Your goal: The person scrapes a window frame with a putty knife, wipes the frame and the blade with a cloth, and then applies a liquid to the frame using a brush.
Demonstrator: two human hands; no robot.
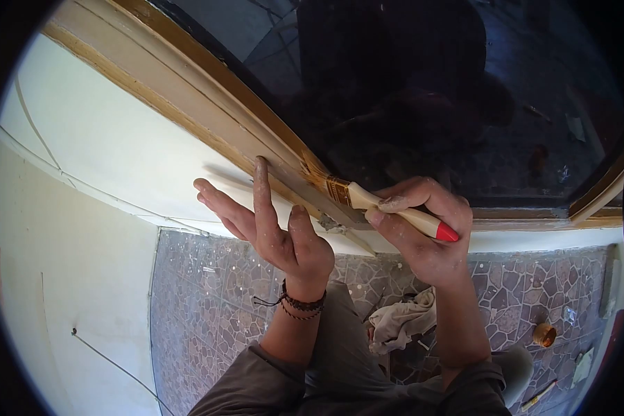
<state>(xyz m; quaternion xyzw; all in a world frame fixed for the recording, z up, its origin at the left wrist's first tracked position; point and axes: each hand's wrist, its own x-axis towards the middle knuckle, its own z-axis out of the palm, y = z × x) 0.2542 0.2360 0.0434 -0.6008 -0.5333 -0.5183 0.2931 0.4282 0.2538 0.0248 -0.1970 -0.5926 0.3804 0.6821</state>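
My right hand (426, 225) grips a paintbrush (360, 197) by its pale wooden handle, which ends in a red tip. The brush's bristles touch the window frame (222, 114) where it meets the dark glass (409, 97). To the left, my left hand (277, 239) has its fingers spread, the index fingertip on or very near the frame's lower ledge. Nothing is held in it. Pale specks dot both hands. The frame is beige with brown strips along its edges.
White wall (97, 104) runs beneath the frame. On the stone-patterned floor (208, 312) lie a crumpled cloth (405, 322), a small round container (544, 335) with brownish contents, and another brush (539, 395). A thin cable (118, 367) hangs at lower left.
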